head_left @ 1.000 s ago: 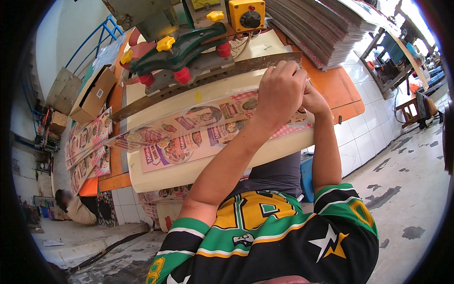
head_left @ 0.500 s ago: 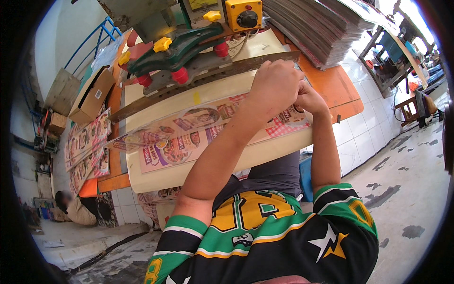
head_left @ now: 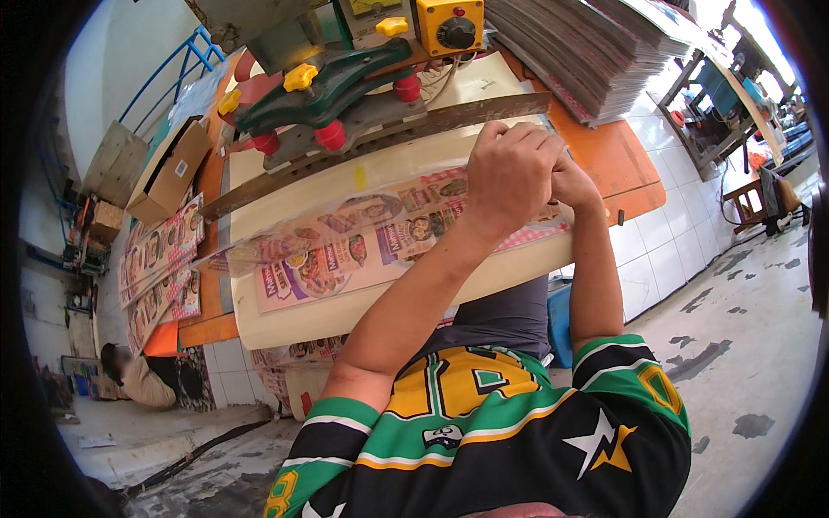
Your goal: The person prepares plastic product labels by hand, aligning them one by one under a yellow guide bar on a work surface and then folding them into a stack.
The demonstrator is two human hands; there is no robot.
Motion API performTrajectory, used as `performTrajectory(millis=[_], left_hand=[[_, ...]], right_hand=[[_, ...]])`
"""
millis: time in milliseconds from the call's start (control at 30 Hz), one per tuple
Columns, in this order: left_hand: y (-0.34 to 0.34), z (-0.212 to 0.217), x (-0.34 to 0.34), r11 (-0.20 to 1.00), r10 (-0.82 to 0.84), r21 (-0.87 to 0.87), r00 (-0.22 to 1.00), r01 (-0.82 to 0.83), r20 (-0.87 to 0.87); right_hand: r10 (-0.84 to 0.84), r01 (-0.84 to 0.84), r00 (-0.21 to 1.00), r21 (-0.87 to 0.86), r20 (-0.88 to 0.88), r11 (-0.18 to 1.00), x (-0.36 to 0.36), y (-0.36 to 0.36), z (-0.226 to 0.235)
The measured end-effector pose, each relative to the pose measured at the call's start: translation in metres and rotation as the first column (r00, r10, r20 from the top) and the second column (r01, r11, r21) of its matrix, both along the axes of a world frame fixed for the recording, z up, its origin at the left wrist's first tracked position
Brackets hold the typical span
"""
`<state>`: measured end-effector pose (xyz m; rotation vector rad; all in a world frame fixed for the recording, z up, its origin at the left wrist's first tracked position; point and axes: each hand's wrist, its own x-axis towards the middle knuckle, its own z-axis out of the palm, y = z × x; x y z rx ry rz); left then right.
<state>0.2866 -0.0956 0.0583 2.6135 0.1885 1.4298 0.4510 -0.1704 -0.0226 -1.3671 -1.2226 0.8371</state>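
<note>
A long printed plastic film point(head_left: 345, 250) with food pictures and a red check pattern lies along a cream board point(head_left: 259, 315). Its see-through upper layer is raised off the printed face and runs toward my hands. At the film's right end my left hand point(head_left: 515, 177) is closed, knuckles up, fingers curled round the raised layer. Close against it, my right hand point(head_left: 573, 183) is also closed at the same edge, its fingertips largely hidden behind the left. My left forearm crosses above the middle of the film.
Just beyond the board runs a long metal bar point(head_left: 380, 142), beneath a green machine clamp point(head_left: 332, 99) with yellow knobs. A yellow control box point(head_left: 449, 26) and tall sheet stack point(head_left: 596, 56) stand behind. More printed film point(head_left: 164, 259) and a cardboard box point(head_left: 170, 171) sit left. A person point(head_left: 142, 380) is lower left.
My left hand and forearm have shifted slightly right and closer to me, uncovering more of the printed film. Both hands remain closed together at its right end.
</note>
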Motion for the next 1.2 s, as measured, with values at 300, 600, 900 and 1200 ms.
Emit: performTrajectory(millis=[300,600,900,1200], left_hand=[[-0.003,0.005,-0.003,0.994,0.056,-0.09,0.994,-0.064,-0.09],[0.026,0.034,-0.032,0.943,-0.108,-0.331,0.931,-0.015,-0.35],[0.043,0.031,-0.035,0.861,-0.234,-0.504,0.93,0.064,-0.283],[0.044,0.032,-0.031,0.844,-0.233,-0.536,0.919,0.029,-0.318]], right_hand=[[0.008,-0.007,0.999,0.022,-0.044,1.0,-0.008,0.001,0.007],[0.134,-0.143,0.989,-0.197,-0.056,0.97,0.001,0.001,0.018],[0.178,-0.18,0.982,-0.025,-0.067,0.983,-0.011,0.006,0.017],[0.157,-0.158,0.987,-0.033,-0.024,0.987,0.001,0.012,-0.002]])
